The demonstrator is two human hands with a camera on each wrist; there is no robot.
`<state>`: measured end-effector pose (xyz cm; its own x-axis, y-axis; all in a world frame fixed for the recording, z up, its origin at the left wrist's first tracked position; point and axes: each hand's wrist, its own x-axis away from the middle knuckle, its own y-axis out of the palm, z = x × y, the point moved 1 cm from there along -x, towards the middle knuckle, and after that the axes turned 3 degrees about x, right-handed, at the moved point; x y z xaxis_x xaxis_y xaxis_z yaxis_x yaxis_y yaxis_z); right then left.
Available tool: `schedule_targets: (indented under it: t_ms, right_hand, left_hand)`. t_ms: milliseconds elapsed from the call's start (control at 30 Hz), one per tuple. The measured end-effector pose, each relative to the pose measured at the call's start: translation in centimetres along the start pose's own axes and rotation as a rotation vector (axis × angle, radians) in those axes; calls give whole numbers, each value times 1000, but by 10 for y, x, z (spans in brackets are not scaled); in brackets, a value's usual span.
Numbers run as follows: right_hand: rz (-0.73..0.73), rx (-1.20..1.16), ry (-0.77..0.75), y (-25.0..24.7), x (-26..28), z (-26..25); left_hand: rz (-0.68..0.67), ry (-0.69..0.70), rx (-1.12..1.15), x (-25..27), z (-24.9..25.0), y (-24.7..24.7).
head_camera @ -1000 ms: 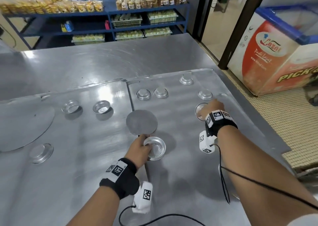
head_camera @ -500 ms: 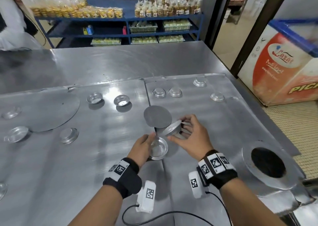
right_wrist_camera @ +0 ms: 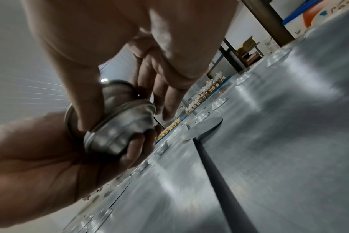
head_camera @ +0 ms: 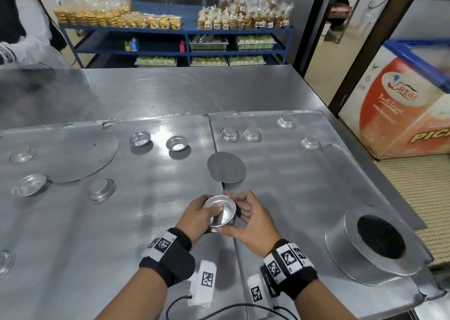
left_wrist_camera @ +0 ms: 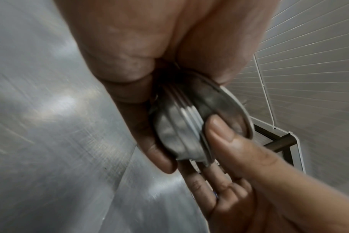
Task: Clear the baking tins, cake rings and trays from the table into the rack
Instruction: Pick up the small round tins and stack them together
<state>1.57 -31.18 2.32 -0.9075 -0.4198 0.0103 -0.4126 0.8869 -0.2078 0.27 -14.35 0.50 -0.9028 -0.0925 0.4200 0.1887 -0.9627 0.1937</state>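
Observation:
Both hands hold a nested stack of small round tins (head_camera: 222,213) just above the steel table (head_camera: 151,95). My left hand (head_camera: 201,213) cups the stack from below and the left, with its thumb inside the top tin. My right hand (head_camera: 244,210) pinches the stack's rim from the right. The left wrist view shows the ribbed stack (left_wrist_camera: 181,126) with the right thumb on its rim. In the right wrist view the stack (right_wrist_camera: 119,130) lies in the left palm. Several more small tins sit on the table, such as an upright tin (head_camera: 139,138) and an upturned tin (head_camera: 229,134).
A flat round disc (head_camera: 226,167) lies just beyond my hands and a larger disc (head_camera: 82,159) at the left. A wide ring mould (head_camera: 341,246) with a dark hole sits at the right near the table edge. A chest freezer (head_camera: 399,105) stands right, and blue shelves (head_camera: 185,29) behind.
My right hand picked a tin from the table's right side, carried it to the left hand's tin and nested it. Both hands now hold the stack, lifted nearer to me.

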Motion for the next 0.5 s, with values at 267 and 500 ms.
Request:
schedule_targets:
  t_ms: [267,500]
  right_hand:
    - [-195,54,71,-7,-16,7]
    - [-282,92,120,-21,-43,22]
  left_hand:
    - [80,78,-121,-9,-3,-3]
    - [124,65,-104,-23,-2,0]
